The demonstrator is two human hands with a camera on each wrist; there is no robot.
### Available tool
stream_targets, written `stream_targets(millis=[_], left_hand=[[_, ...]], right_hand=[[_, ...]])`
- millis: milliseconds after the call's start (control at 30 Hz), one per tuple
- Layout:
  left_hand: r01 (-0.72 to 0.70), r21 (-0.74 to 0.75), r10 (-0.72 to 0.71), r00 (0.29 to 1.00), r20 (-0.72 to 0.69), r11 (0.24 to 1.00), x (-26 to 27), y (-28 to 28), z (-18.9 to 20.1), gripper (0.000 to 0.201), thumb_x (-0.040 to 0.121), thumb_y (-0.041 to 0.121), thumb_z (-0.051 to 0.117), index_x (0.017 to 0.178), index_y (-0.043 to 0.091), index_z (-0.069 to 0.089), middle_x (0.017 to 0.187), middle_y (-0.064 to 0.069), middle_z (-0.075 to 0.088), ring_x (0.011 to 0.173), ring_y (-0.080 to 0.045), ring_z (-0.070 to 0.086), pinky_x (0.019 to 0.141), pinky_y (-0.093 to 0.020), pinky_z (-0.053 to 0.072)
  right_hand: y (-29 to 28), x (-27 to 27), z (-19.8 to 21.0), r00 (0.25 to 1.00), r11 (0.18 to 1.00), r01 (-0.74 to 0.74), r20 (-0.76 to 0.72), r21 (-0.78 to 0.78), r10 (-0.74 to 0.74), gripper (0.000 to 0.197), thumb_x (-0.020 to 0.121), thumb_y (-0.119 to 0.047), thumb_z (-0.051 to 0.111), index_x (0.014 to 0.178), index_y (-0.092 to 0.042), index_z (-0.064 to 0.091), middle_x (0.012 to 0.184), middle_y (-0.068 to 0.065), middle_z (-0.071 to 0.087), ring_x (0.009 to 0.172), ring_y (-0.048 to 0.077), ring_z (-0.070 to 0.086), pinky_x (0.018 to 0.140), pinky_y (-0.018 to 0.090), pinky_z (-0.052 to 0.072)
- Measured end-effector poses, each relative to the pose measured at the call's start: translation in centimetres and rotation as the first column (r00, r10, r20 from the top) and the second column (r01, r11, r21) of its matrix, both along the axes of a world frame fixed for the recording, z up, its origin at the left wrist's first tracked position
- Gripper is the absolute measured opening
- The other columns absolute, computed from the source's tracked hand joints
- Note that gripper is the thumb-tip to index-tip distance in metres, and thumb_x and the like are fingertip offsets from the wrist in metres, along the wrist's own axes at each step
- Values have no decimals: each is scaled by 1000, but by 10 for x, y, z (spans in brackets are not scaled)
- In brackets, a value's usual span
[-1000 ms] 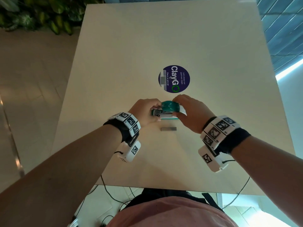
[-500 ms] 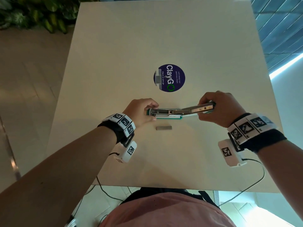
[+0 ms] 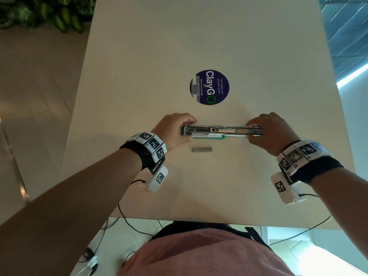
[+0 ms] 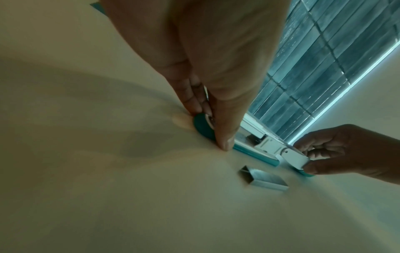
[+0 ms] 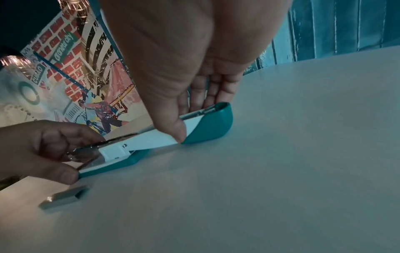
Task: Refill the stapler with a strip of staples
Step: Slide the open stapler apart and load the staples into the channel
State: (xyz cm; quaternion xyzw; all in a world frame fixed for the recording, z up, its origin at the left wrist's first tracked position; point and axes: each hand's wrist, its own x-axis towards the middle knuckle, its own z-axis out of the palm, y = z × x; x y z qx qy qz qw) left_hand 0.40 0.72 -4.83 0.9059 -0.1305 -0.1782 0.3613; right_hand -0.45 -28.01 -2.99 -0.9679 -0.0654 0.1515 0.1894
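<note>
While both hands hold it, teal stapler (image 3: 223, 132) lies fully unfolded.

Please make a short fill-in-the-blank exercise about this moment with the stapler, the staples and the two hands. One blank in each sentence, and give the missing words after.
1. The stapler lies swung fully ____ on the table.
2. The left hand holds the base end, and the ____ hand holds the top cover.
3. The strip of staples lies on the table, on the side of the stapler ____ to the person.
4. The round sticker beyond the stapler reads ____.

Missing words: open; right; nearer; ClayGO
</note>
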Motion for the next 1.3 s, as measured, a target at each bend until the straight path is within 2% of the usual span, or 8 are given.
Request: stream_targets(millis=[100,200,267,433,633,800,966,1300], left_hand=[[26,51,-31,994,104,998,-4,-2,6,49,70,14,75,114,18,55,111,-2,62,102,-14,50,90,-29,41],[68,60,-82,961,265,996,-18,-10,20,32,71,24,72,98,18,55,95,-1,57,89,-15,43,74,-26,40],[164,107,-185,956,229,981,-30,-17,23,26,74,30,71,92,19,58,90,-1,57,86,-16,47,67,-31,44],[275,285,-291,956,16,918,-39,-29,10,36,81,37,65,111,16,59,109,-2,57,105,-20,49,80,-39,49],[185,232,-212,972,97,955,-42,-33,5,21,87,28,57,102,19,68,100,-2,64,98,-21,54,75,-38,51],[119,210,-158,970,183,971,-41,-33,10,10,77,20,62,85,17,67,87,-1,64,87,-21,57,65,-36,52],[69,128,-103,954,282,989,-18,-28,33,7,75,24,64,81,21,63,75,1,63,72,-15,51,59,-32,45],[171,192,-208,959,191,966,4,-27,27,6,76,16,63,80,12,64,80,-5,62,77,-20,48,65,-38,47]], right_hand=[[0,-2,-2,1000,1000,16,2,11,-16,27,74,-18,68,101,-20,68,85,0,60,84,15,41,76,27,35],[0,-2,-2,999,999,36,-1,34,-36,28,73,-17,69,101,-19,68,91,4,65,84,15,43,76,26,35],[0,-2,-3,999,998,44,-3,49,-44,28,72,-16,70,100,-20,68,91,4,66,83,15,44,76,26,36],[-1,-1,-4,998,996,55,-14,63,-54,28,72,-16,71,100,-20,68,92,5,66,83,15,46,77,28,38],[-1,0,-5,999,998,44,-13,54,-43,28,73,-17,70,100,-20,68,93,5,67,84,18,49,77,28,39],[-1,-1,-6,999,997,48,-17,64,-47,28,74,-17,70,101,-20,67,92,4,66,83,16,46,76,27,37],[-1,-1,-4,999,997,48,-15,68,-47,28,74,-17,70,101,-19,67,92,4,65,83,16,46,76,28,38],[-1,-1,-4,999,996,49,-17,72,-48,27,74,-17,69,101,-20,68,94,4,66,83,16,46,75,27,36]])
